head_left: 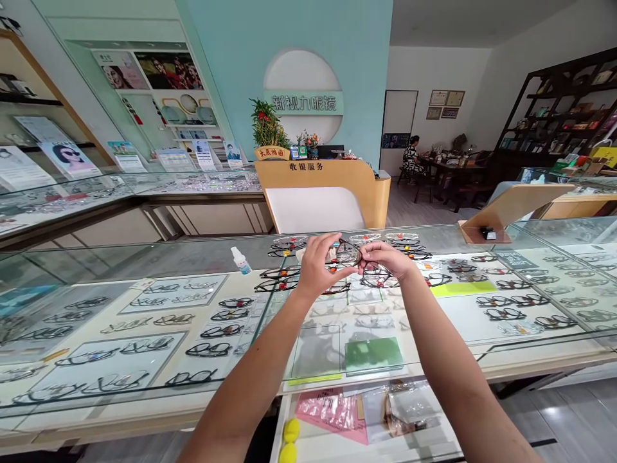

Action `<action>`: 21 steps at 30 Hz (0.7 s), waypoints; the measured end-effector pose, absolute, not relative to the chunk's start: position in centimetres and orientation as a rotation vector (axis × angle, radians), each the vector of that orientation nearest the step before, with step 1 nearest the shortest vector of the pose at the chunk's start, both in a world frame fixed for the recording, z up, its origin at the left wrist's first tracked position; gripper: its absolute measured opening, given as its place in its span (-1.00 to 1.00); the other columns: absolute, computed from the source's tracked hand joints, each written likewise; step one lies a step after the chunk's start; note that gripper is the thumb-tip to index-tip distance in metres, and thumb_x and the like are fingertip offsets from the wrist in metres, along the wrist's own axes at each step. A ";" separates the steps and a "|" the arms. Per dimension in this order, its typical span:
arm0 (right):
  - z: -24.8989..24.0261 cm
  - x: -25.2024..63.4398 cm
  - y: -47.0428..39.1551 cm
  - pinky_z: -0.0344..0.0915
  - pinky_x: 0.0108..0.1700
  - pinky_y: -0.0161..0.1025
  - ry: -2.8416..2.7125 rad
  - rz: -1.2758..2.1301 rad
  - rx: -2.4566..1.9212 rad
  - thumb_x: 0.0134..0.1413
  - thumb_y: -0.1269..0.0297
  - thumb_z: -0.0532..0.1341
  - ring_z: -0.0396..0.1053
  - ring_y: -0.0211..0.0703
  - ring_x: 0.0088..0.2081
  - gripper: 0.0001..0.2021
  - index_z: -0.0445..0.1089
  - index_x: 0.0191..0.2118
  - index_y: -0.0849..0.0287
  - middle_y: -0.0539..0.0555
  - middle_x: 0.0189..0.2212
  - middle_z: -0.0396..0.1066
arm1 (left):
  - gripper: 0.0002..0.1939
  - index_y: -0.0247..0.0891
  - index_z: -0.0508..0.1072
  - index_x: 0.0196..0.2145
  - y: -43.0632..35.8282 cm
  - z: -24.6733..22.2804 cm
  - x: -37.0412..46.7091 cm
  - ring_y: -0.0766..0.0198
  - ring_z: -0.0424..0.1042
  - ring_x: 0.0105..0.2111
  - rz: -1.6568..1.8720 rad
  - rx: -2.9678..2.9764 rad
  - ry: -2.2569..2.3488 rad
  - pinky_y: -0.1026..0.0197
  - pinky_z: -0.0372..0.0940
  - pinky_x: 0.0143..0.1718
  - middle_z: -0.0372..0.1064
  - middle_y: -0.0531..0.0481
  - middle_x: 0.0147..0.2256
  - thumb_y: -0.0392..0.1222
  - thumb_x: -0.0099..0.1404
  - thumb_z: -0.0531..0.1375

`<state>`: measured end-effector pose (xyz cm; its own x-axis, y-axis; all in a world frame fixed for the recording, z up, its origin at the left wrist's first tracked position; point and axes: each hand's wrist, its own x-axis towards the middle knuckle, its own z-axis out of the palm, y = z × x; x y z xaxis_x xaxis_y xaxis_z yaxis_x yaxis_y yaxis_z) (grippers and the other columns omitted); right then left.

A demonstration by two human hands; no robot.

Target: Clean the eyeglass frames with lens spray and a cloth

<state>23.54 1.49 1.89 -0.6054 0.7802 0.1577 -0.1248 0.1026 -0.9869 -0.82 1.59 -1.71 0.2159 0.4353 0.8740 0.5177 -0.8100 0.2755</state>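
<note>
A pair of eyeglasses [348, 253] with thin dark rims is held up just above the glass counter. My left hand [315, 265] grips one side of it, fingers along the top and thumb lower down. Pinched at the other side of the frame is my right hand [385, 258], its fingers closed. A pale scrap, perhaps cloth, shows by my left fingers but is too small to name surely. Dark eyeglasses [279, 272] lie on the counter left of my left hand, and more frames lie beneath both hands. A small white spray bottle [241, 260] stands further left.
The glass display counter [308, 360] holds rows of eyeglasses. Below it, an open drawer [284, 411] contains a pink packet [330, 411], plastic bags and yellow round cases [290, 440]. A tilted wooden-framed mirror [515, 209] stands at right. Behind are a reception desk [322, 177] and a seated person [412, 157].
</note>
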 end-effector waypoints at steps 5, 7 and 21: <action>3.6 23.8 0.1 0.19 -0.33 -0.21 -1.736 1.553 -0.659 0.04 -0.04 0.52 0.40 -0.15 -0.44 -0.64 0.52 -0.48 0.11 0.09 -0.49 0.60 | -0.10 -0.15 0.61 0.18 0.7 0.3 -1.4 -0.22 0.58 0.09 -1.657 -2.429 -0.930 -0.23 0.40 0.23 0.64 -0.30 0.08 0.56 0.14 0.48; 4.6 24.1 -0.5 0.19 -0.32 -0.20 -1.772 1.507 -0.665 0.10 -0.01 0.50 0.40 -0.15 -0.43 -0.67 0.53 -0.46 0.10 0.07 -0.48 0.60 | -0.13 -0.14 0.62 0.17 0.4 1.6 -1.7 -0.21 0.59 0.06 -1.632 -2.441 -0.880 -0.22 0.42 0.21 0.66 -0.28 0.05 0.51 0.12 0.52; 16.7 24.7 -6.7 0.49 0.15 0.02 -1.759 0.685 -0.503 0.45 -0.29 0.26 0.59 0.06 0.03 -0.52 0.67 -0.10 0.02 0.13 -0.06 0.67 | -0.18 -0.02 0.53 0.28 -3.3 14.1 -2.7 -0.15 0.56 0.12 -1.755 -2.073 -0.589 -0.18 0.48 0.20 0.57 -0.16 0.14 0.32 0.18 0.56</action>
<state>24.71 -6.67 16.72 -0.2821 0.6437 0.7113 -0.0070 0.7401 -0.6725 -2.67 -3.31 14.06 0.1413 0.0820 0.9866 0.5301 -0.8479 -0.0055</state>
